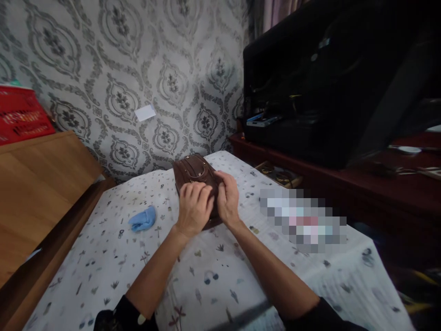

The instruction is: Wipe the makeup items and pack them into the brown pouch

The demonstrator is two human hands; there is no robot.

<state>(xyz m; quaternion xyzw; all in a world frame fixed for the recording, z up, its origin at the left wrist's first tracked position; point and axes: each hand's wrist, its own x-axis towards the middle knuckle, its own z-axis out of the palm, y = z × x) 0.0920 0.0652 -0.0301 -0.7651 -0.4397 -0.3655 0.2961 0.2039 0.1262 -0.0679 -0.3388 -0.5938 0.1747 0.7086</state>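
Observation:
A dark brown leather bag (198,168) with handles and small metal studs lies on the white patterned cloth (210,257), near its far side. My left hand (195,204) rests over the bag's near left part, its fingers curled onto the leather. On the bag's right edge is my right hand (227,195), fingers bent round the side and thumb toward the middle. Both hands are closed on the bag, and they hide much of its near part. A folded blue cloth (143,219) sits to the left, apart from the hands.
A pixelated object (305,220) lies on the right of the cloth. Beyond that side stand a dark red cabinet (324,179) and a large black screen (303,101). At left are a wooden panel (41,184) and a red box (24,114). A patterned wall rises behind.

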